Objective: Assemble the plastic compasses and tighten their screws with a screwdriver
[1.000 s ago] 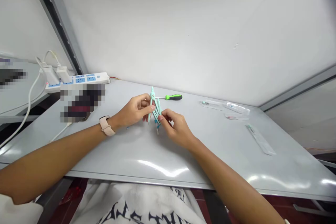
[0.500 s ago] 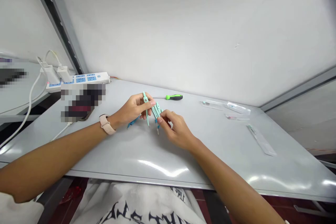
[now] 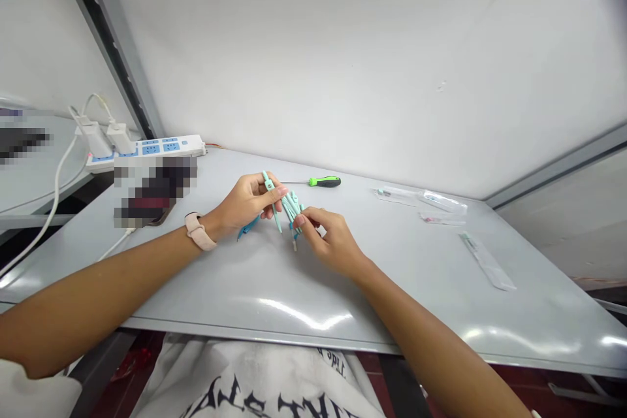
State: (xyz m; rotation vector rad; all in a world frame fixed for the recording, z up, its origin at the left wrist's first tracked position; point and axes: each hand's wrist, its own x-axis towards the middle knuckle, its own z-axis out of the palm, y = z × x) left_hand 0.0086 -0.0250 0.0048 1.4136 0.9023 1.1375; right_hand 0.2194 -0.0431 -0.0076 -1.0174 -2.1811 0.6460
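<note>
Both hands hold a mint-green drawing compass [image 3: 283, 204] just above the grey table [image 3: 392, 274]. My left hand [image 3: 245, 204], with a pink watch on its wrist, pinches the compass near its hinged top. My right hand [image 3: 327, 240] pinches the lower leg with thumb and forefinger. The compass leans to the left, its metal tip pointing down at the table. A blue piece [image 3: 248, 228] shows under my left hand; what it is I cannot make out.
A screwdriver with a green and black handle [image 3: 318, 181] lies behind the hands. Clear plastic packets [image 3: 422, 199] and a long one [image 3: 486, 261] lie to the right. A white power strip [image 3: 147, 149] with plugged chargers sits back left, beside a blurred object [image 3: 151, 191].
The compass has tipped from nearly upright to leaning left, its top moving left with my left hand. My right hand stays on the lower leg.
</note>
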